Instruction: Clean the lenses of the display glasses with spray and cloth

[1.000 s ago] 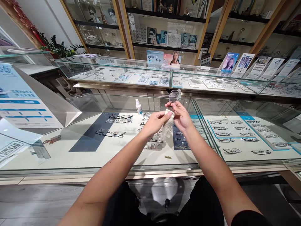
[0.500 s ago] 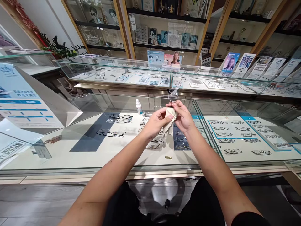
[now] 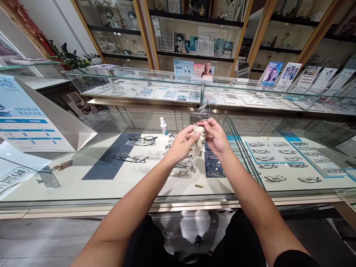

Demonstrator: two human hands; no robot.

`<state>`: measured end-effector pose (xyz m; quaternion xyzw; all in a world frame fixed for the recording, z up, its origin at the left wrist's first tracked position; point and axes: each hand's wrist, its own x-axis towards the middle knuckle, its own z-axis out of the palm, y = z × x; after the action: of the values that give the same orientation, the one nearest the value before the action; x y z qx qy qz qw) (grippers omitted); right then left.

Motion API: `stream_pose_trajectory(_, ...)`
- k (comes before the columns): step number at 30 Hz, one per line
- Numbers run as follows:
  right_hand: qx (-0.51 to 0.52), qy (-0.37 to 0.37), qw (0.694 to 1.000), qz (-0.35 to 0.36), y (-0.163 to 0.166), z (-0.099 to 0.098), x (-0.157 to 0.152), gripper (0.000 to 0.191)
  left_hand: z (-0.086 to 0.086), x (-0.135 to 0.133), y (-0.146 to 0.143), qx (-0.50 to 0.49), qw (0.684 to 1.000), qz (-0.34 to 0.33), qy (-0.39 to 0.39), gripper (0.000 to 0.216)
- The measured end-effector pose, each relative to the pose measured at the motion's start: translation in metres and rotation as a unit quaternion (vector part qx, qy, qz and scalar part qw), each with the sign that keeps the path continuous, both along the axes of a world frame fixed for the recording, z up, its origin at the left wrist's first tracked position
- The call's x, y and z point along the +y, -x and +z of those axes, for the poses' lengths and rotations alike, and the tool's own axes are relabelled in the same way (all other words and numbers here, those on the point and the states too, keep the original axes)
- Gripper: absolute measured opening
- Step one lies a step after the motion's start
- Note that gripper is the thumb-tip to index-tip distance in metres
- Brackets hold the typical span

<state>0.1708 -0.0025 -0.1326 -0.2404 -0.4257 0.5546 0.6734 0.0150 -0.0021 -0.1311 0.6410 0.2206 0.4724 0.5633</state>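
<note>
Above the glass counter, my left hand [image 3: 182, 144] pinches a cream cleaning cloth [image 3: 199, 139], its thumb pressing the folds. My right hand [image 3: 217, 138] is closed on a pair of eyeglasses [image 3: 204, 111] with a thin frame. One lens stands up beyond the fingertips; the cloth and fingers cover the rest of the glasses. Both hands meet at the cloth. A small white spray bottle [image 3: 164, 127] stands upright on the counter, to the left beyond my left hand.
Rows of eyeglasses [image 3: 130, 157] lie in the glass display counter [image 3: 111, 191] below my forearms. A small gold-coloured piece [image 3: 198, 186] is near the front edge. At the left stands a folded sign [image 3: 30, 122]. Another display case [image 3: 133, 76] runs behind.
The cloth has bunched up more around the glasses, and its hanging corner has drawn in. The exposed lens has turned slightly. My hands stay in nearly the same place.
</note>
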Motion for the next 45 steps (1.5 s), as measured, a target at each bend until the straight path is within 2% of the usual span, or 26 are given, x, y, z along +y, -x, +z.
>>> stream_pose_trajectory(4,0.000,-0.014,1.000,-0.009,0.0007,0.0008,-0.0014,0.039,0.0007,-0.0001,0.0020,0.014,1.000,0.006,-0.017,0.052)
stream_pose_trajectory(9,-0.021,-0.021,0.999,-0.038,-0.0007,0.0003,-0.0006,0.035,0.0012,0.0015,0.0052,0.044,0.996,0.060,-0.056,0.051)
stream_pose_trajectory(14,-0.034,-0.021,0.998,-0.050,-0.0005,-0.0020,0.0004,0.034,0.0012,0.0006,0.0049,0.046,0.997,0.042,-0.034,0.053)
stream_pose_trajectory(24,-0.031,-0.025,0.998,-0.043,0.0008,-0.0028,-0.0001,0.036,-0.0027,0.0015,0.0051,0.070,0.994,0.055,-0.071,0.050)
stream_pose_trajectory(36,-0.011,-0.019,0.999,-0.040,0.0009,-0.0010,0.0002,0.038,-0.0025,-0.0010,0.0039,0.030,0.999,-0.008,-0.011,0.054)
stream_pose_trajectory(41,-0.010,0.008,0.999,-0.042,0.0004,-0.0007,-0.0001,0.046,0.0000,-0.0030,0.0044,0.024,0.996,-0.072,0.044,0.061)
stream_pose_trajectory(45,-0.009,0.013,0.999,-0.029,0.0013,-0.0013,0.0001,0.047,0.0034,-0.0047,0.0024,0.004,0.996,-0.070,0.051,0.059)
